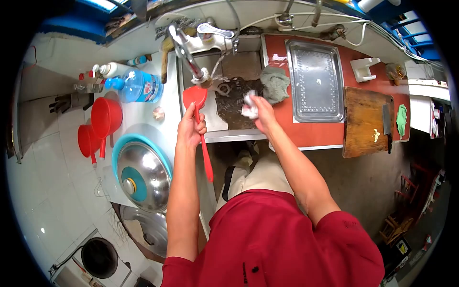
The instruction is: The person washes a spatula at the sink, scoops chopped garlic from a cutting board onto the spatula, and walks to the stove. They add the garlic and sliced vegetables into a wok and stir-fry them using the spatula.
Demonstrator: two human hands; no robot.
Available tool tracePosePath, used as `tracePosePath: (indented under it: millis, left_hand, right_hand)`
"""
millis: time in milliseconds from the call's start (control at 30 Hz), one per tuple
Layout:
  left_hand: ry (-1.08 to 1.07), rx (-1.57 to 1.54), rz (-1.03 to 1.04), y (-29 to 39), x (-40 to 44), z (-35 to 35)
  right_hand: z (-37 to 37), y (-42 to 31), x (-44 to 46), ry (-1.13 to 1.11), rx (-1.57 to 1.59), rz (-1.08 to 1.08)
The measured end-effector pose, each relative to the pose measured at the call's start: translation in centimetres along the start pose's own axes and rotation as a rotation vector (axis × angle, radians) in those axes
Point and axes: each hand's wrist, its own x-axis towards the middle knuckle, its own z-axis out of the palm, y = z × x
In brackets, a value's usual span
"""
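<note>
A red spatula (195, 97) is in my left hand (191, 125), its wide head up under the faucet (191, 60) and its handle pointing down past my wrist. My fingers wrap round its shaft. My right hand (263, 115) grips a crumpled white cloth or pad (249, 106) over the right side of the sink (215, 136). Dark, wet-looking material (234, 103) covers part of the sink floor, between my two hands. Just beyond my right hand a grey-green cloth (275, 85) lies at the sink's right edge.
On the right counter are a metal tray (316, 81), a wooden cutting board (363, 119) and a cleaver (386, 119). At left stand a blue bottle (138, 86), red dippers (106, 116) and a pan lid (143, 177). A green cloth (401, 119) lies far right.
</note>
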Motion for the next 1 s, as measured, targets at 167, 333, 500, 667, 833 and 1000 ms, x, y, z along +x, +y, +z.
tracePosePath:
  millis: [167,333,500,667,833,1000]
  left_hand:
    - [0.06,0.093,-0.021,-0.2,-1.8,-0.1]
    - [0.031,0.066,-0.022,-0.4,-2.8,-1.1]
    - [0.03,0.108,-0.064,-0.5,-2.9,-1.2]
    - [0.094,0.25,-0.024,-1.2,-2.4,-0.7]
    - [0.1,0.271,-0.084,-1.9,-2.6,-1.0]
    - [0.131,0.221,-0.075,-2.6,-2.8,-0.8]
  right_hand:
    - [1.1,0.5,3.6,-0.037,0.01,0.037]
    - [1.7,0.3,5.0,-0.041,-0.112,0.146]
    - [1.4,2.0,5.4,0.093,-0.43,0.086]
    - [-1.3,4.1,5.9,0.112,-1.008,-0.157]
    - [-3.3,7.4,5.0,0.038,-1.365,-0.289]
    - [-4.6,7.8,4.7,0.048,-1.469,-0.161]
